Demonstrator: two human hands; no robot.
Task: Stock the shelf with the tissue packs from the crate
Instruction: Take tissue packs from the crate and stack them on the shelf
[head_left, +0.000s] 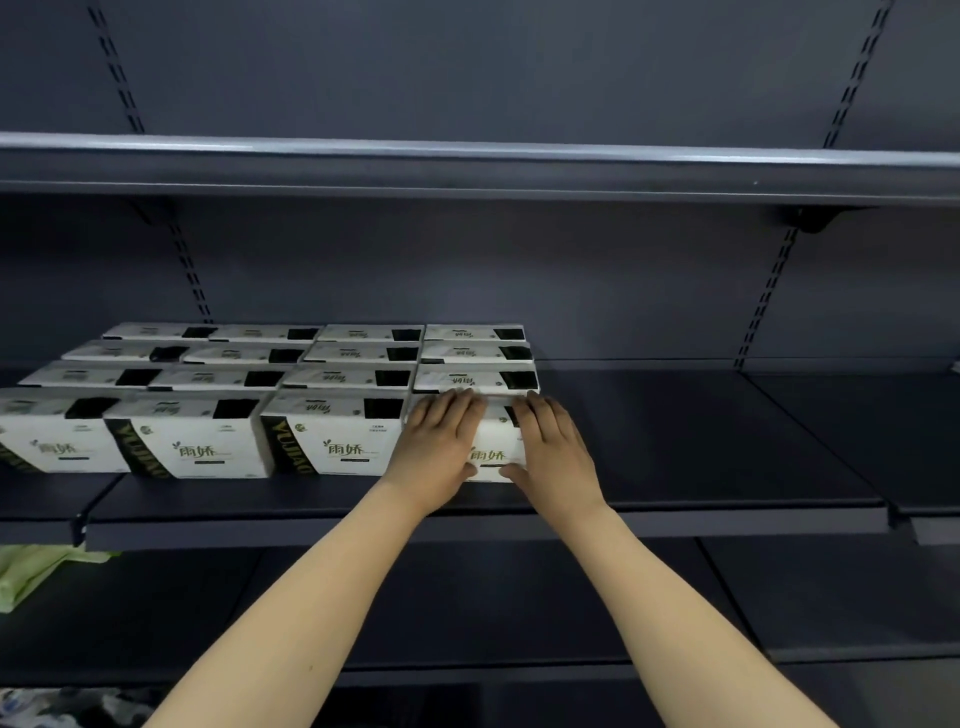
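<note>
Pressing a white tissue pack (491, 447) into the front row on the middle shelf (675, 499), left hand (439, 452) and right hand (553, 452) flat on its face, fingers (457, 410) together over the top edge. Likely light, soft-wrapped, slightly slick; gripping by the ends looking safest.

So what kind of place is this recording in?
Probably a shop aisle or stockroom: dark metal shelves on slotted uprights, rows of identical tissue packs facing out, and both hands, left and right, setting one pack in line.
</note>
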